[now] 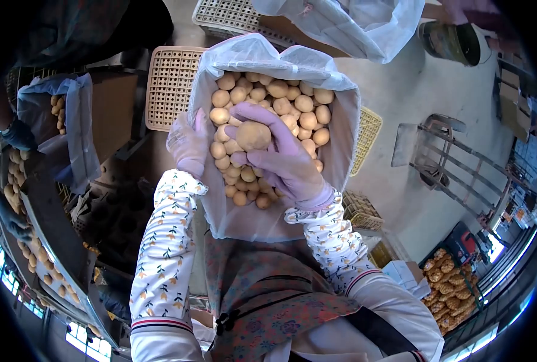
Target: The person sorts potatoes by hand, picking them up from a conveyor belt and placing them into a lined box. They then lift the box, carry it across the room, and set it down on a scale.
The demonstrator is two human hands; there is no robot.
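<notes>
Gripping one tan round fruit (pixel 253 136), the gloved right hand (pixel 283 160) is holding it just above the others in the plastic-lined box (pixel 341 139). The left hand (pixel 187 142) is resting at the box's left edge, fingertips hidden, grip unclear; perforated crates (pixel 169 84) are lying on the concrete floor (pixel 413 90) behind.

Two gloved hands show, the left hand (pixel 187 143) and the right hand (pixel 280 158), with one fruit (pixel 253 136) held, one lined box (pixel 341 151) of several dozen fruits, and three plastic liner bags (pixel 353 24).
</notes>
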